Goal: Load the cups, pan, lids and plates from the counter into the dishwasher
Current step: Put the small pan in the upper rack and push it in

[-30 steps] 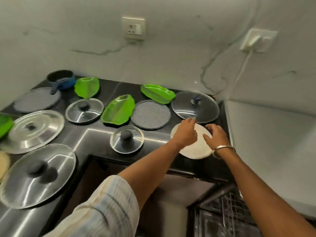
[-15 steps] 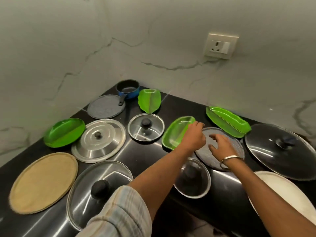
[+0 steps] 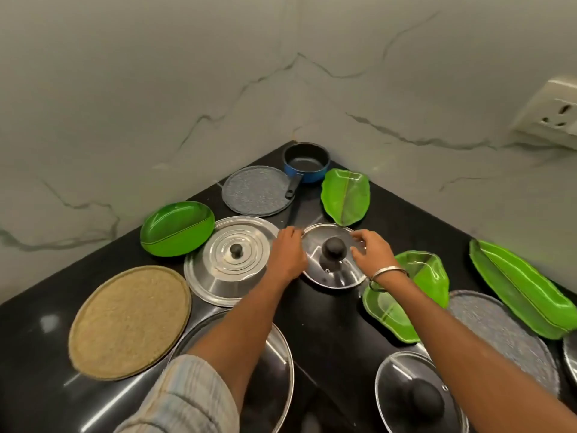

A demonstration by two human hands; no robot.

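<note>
Head view — both hands (image 3: 286, 254) (image 3: 371, 253) grip the glass lid (image 3: 332, 276) by its rim.

Counter (image 3: 327, 326): black stone, polished, glossy. Steel lid (image 3: 229, 260): shiny ridged metal. Small lid (image 3: 332, 256): clear glass, metal rim, matt black knob. Green plates (image 3: 176, 228): glossy plastic. Tan round plate (image 3: 129, 321): rough, matt. Wall (image 3: 156, 89): veined marble look.

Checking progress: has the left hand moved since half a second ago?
Yes. The left hand left the green leaf plate for the small glass lid, nearer the steel lid.
</note>
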